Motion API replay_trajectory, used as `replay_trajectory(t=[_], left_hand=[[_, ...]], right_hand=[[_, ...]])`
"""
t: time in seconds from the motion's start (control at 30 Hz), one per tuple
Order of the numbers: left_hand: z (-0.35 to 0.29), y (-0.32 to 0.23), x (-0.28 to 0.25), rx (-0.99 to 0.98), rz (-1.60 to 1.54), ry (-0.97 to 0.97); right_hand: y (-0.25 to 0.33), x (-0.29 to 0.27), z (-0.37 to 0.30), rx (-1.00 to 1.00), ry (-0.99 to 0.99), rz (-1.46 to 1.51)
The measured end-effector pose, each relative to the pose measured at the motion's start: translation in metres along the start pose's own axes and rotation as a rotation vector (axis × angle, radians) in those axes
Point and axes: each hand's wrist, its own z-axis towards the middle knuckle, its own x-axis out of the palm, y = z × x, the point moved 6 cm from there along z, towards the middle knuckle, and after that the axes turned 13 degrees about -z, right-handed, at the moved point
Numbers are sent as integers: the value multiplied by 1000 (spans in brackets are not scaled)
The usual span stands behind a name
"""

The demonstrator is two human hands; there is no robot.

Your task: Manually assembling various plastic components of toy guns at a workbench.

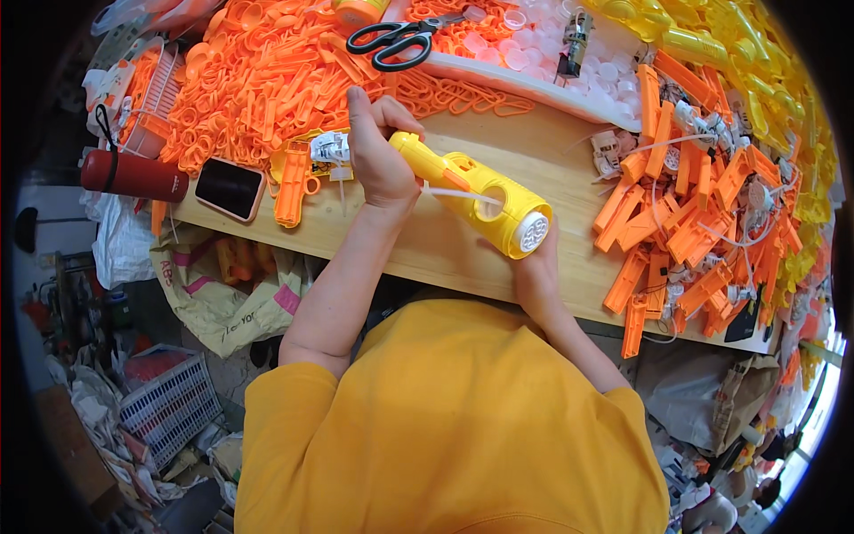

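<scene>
A yellow plastic toy gun body point(494, 200) is held tilted above the table, its round white nozzle end with many holes point(533, 231) toward the lower right. From a round opening in its side, a thin translucent tube point(454, 192) sticks out to the left. My left hand point(382, 147) is closed around the narrow rear end, thumb pointing up. My right hand point(539, 271) grips the front end from below, most of its fingers hidden behind it. Near my left hand lie an orange part point(292, 182) and a white motor unit with wires point(330, 148).
Loose orange parts point(258, 89) heap at the back left, with black-handled scissors point(400, 40) beside them. A tray of white caps point(534, 78) stands behind. Orange-cased assemblies point(685, 205) pile at the right, yellow shells point(756, 71) beyond. A phone point(229, 189) and red flask point(133, 174) lie left.
</scene>
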Motion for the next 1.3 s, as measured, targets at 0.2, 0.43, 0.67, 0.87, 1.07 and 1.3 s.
replay_trajectory(t=[0.2,0.43,0.67,0.87,1.07,1.3], left_hand=[[-23,35,-10,-174,-164,-111],[-49,54,-16,-397,-183,-271],[-48,-64,47,386,558,521],[-55,-33,49,-89,394,813],[-54,-28,37,-255,171,627],[-59,-11,15,-487,22,399]], right_hand=[[34,7,16,-718,-146,-484],[47,-16,24,-448,-358,-411],[66,-18,24,-454,-247,-524],[74,4,26,-510,-117,-571],[75,15,34,-424,-106,-523],[46,7,34,-106,-38,-309]])
